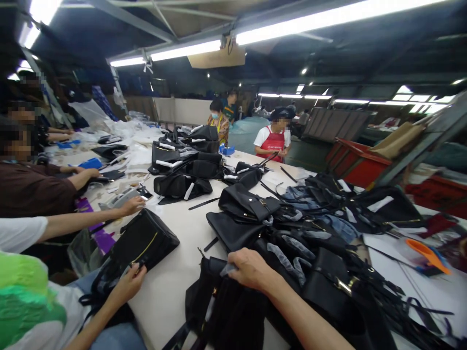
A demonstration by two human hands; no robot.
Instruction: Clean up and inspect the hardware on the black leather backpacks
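Note:
My right hand [250,268] reaches in from the lower right, fingers closed on a bit of clear plastic wrap [228,269] at the top of a black bag [233,311]. The bag has a gold zipper pull and lies near the table's front edge. Nowhere in the picture does my left hand show. Just beyond my hand, a black flap bag [250,203] tops a heap of black bags. A black bag with a gold clasp [326,277] lies right of my forearm.
On the left, a co-worker in a white and green shirt handles a black bag [146,238] with a yellow zipper. More black bags [184,180] are heaped farther back. Orange-handled scissors [426,255] lie at right. Other people stand or sit around the white table [160,287].

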